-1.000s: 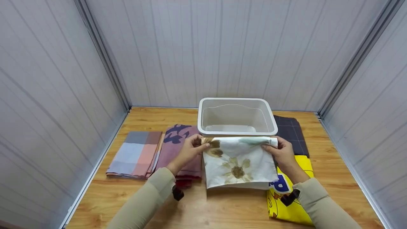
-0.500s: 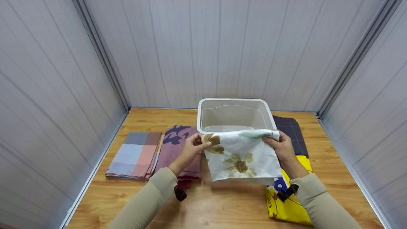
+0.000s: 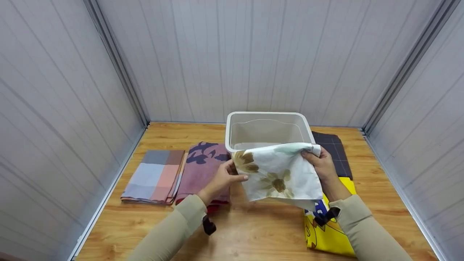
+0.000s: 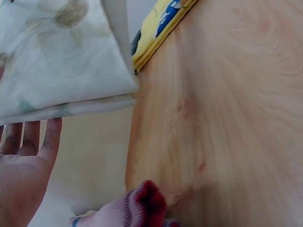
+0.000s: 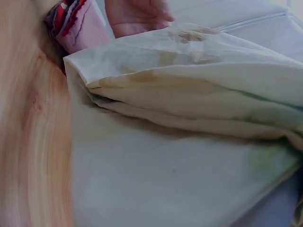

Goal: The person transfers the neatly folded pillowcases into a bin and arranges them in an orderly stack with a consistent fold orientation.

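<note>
A folded white cloth with brown flowers [image 3: 277, 174] hangs tilted between the hands, in front of the bin's near rim. My right hand [image 3: 322, 163] pinches its upper right corner, thumb on the near face. At the lower left edge is my left hand [image 3: 224, 177], its thumb stretched across the near side and its fingers partly behind the cloth. The left wrist view shows those left-hand fingers [image 4: 51, 135] straight, reaching behind the cloth's edge. In the right wrist view the cloth's layers [image 5: 189, 104] sag apart, while the right hand is hidden.
A pale plastic bin [image 3: 268, 114] stands at the back. To its left lie a purple patterned cloth [image 3: 203, 170] and a checked cloth [image 3: 152, 177], both folded. On the right are a dark cloth [image 3: 331, 152] and a yellow printed one [image 3: 326, 235]. Walls enclose the wooden tabletop [image 3: 253, 235].
The cloth's right side has risen toward the bin, so it now tilts. My left hand has slid down along its left edge, loosening from the upper corner it held.
</note>
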Demonstrator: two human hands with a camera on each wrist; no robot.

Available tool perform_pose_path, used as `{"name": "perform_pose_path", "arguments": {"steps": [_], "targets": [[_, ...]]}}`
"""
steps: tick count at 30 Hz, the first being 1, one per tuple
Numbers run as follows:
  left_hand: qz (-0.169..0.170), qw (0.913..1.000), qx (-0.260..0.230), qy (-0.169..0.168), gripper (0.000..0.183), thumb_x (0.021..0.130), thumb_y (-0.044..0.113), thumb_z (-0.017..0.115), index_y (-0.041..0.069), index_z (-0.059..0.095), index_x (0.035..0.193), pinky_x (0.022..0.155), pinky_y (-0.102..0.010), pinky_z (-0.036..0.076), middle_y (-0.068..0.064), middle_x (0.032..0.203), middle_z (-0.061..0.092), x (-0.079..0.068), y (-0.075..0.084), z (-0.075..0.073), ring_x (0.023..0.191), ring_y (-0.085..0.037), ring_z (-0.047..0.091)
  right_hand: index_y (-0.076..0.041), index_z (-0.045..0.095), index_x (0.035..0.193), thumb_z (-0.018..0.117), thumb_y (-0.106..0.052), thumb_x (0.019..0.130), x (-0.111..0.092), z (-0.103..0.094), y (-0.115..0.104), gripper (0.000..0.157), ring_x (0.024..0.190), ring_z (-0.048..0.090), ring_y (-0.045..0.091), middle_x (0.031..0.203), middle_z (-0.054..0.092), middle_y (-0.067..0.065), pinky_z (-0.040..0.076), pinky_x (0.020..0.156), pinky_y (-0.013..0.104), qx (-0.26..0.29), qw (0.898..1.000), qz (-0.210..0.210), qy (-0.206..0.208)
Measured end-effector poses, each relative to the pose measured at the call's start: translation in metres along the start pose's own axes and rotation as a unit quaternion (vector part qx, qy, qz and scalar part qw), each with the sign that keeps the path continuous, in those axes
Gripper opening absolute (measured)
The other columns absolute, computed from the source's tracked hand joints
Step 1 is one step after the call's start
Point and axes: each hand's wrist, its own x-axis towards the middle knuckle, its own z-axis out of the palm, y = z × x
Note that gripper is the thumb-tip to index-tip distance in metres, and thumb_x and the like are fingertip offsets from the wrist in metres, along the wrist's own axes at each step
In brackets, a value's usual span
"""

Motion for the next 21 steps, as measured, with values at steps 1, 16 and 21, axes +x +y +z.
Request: {"name": "perform_pose_path", "arguments": {"steps": [1,16,21], "targets": [[-0.003,1.0000,0.002,-0.003,0.060,0.089,0.002,0.083,-0.005,0.061,0.144,0.096,-0.029,0.061,-0.013,0.128,0.076,0.000,-0.001,0.002,0.109,-0.015,0.072,-0.023,0.073,0.097,0.061,0.008,0.100,0.000,0.000,0.000,0.034,0.081,0.073,0.006,0.091,0.073,-0.006,0.063,0.073,0.021,0.003,1.000,0.001,0.001],[0.027,0.9961,-0.004,0.084,0.034,0.097,0.004,0.075,-0.012,0.070,0.127,0.079,-0.026,0.063,-0.007,0.102,0.079,0.005,0.020,0.010,0.090,-0.012,0.072,-0.024,0.075,0.098,0.067,0.003,0.102,0.004,-0.005,0.008,0.028,0.080,0.072,0.007,0.089,0.075,-0.006,0.062,0.073,0.021,-0.001,0.998,0.024,0.066],[0.043,0.9933,-0.009,0.107,0.031,0.099,0.007,0.073,-0.012,0.070,0.123,0.073,-0.024,0.062,-0.003,0.094,0.076,0.010,0.039,0.012,0.083,-0.012,0.072,-0.025,0.076,0.099,0.070,-0.003,0.103,0.006,-0.006,0.015,0.023,0.081,0.073,0.009,0.091,0.076,-0.006,0.063,0.075,0.023,0.016,0.996,0.038,0.079]]}}
